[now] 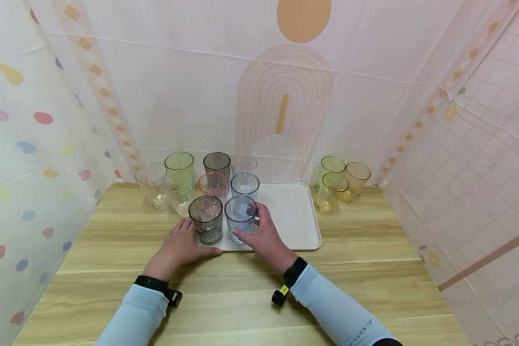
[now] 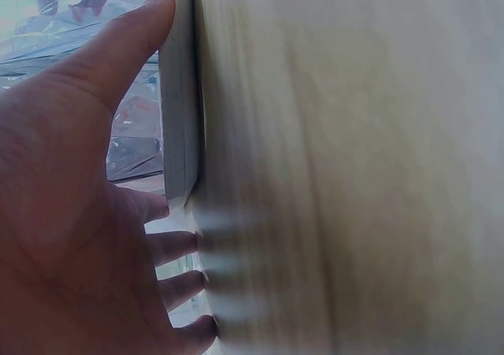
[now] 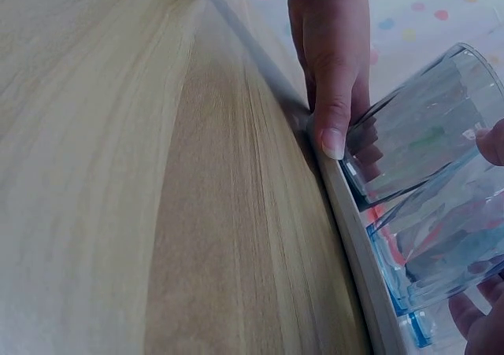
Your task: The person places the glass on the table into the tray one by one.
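Observation:
A white tray (image 1: pixel 294 211) lies on the wooden table (image 1: pixel 242 298) with several tumblers on its left half. My right hand (image 1: pixel 264 235) grips the front blue tumbler (image 1: pixel 240 218), thumb at its near side and fingers round its right side; the right wrist view shows the same blue tumbler (image 3: pixel 449 253) just above the tray's rim (image 3: pixel 354 245). My left hand (image 1: pixel 181 245) rests open on the table beside the grey tumbler (image 1: pixel 205 218), its thumb lying along the tray's front edge (image 2: pixel 179 95). The grey tumbler (image 3: pixel 425 127) stands upright against the blue one.
Behind the front pair on the tray stand a red-rimmed tumbler (image 1: pixel 213 185), another blue one (image 1: pixel 244 185) and a dark one (image 1: pixel 216 166). Left of the tray are clear (image 1: pixel 153 185) and green (image 1: pixel 179 170) tumblers. Green (image 1: pixel 332 192) and amber (image 1: pixel 356 180) tumblers stand at the right. Cloth walls enclose the table.

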Demonstrator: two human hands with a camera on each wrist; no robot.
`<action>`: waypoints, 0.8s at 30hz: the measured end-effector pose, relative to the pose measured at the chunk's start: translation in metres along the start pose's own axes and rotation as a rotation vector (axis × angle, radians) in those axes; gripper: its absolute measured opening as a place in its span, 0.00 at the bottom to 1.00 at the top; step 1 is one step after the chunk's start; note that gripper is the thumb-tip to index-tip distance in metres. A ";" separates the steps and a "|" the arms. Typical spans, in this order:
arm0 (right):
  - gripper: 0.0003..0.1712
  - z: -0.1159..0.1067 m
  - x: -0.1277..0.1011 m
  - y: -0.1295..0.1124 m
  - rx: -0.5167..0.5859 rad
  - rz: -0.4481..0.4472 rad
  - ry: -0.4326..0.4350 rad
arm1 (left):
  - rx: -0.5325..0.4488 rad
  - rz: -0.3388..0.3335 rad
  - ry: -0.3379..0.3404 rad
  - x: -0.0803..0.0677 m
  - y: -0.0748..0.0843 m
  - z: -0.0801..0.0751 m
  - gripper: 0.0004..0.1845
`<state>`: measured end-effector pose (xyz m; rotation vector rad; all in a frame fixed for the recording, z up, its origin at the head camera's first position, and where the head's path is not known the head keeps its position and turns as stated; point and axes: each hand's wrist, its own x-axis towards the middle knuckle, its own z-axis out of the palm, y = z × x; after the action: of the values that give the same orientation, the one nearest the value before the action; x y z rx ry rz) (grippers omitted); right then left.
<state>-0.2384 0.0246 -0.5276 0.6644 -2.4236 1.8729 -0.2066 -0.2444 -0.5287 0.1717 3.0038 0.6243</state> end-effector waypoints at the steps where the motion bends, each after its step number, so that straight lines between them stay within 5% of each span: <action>1: 0.50 0.000 0.000 0.000 -0.001 0.000 0.001 | -0.001 0.002 0.001 0.000 0.000 0.000 0.75; 15: 0.55 -0.016 -0.010 -0.004 -0.024 0.084 -0.020 | -0.002 0.007 0.008 0.000 0.004 0.001 0.74; 20: 0.50 -0.050 -0.022 0.002 -0.048 0.103 0.038 | -0.005 0.007 0.015 -0.001 0.006 -0.001 0.73; 24: 0.36 -0.093 -0.030 0.012 -0.041 0.125 0.162 | -0.011 0.004 0.010 -0.002 0.005 -0.001 0.73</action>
<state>-0.2378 0.1224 -0.5195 0.3505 -2.4435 1.8337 -0.2045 -0.2408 -0.5254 0.1745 3.0096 0.6438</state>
